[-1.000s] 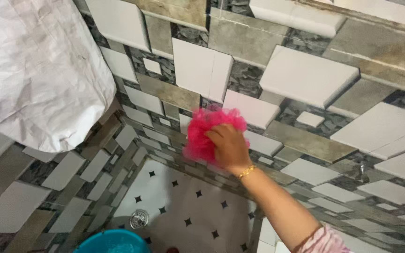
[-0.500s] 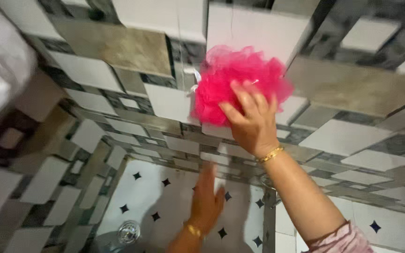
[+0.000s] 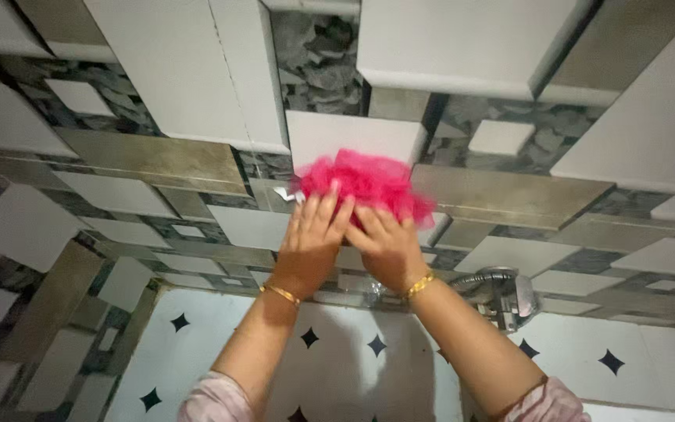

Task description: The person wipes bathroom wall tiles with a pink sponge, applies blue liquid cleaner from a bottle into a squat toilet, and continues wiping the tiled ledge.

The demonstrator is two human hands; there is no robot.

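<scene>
The mesh scrubber (image 3: pixel 365 181) lies against the tiled wall (image 3: pixel 462 47), with the left hand (image 3: pixel 312 238) and the right hand (image 3: pixel 384 244) side by side just below it, fingers on its lower edge. Right of the right wrist, a metal tap fitting (image 3: pixel 501 291) juts from the wall. Below the forearms spreads the floor (image 3: pixel 626 344).

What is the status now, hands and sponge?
Left hand and right hand both press pink mesh sponge against tiled wall. Nothing in the way.
</scene>
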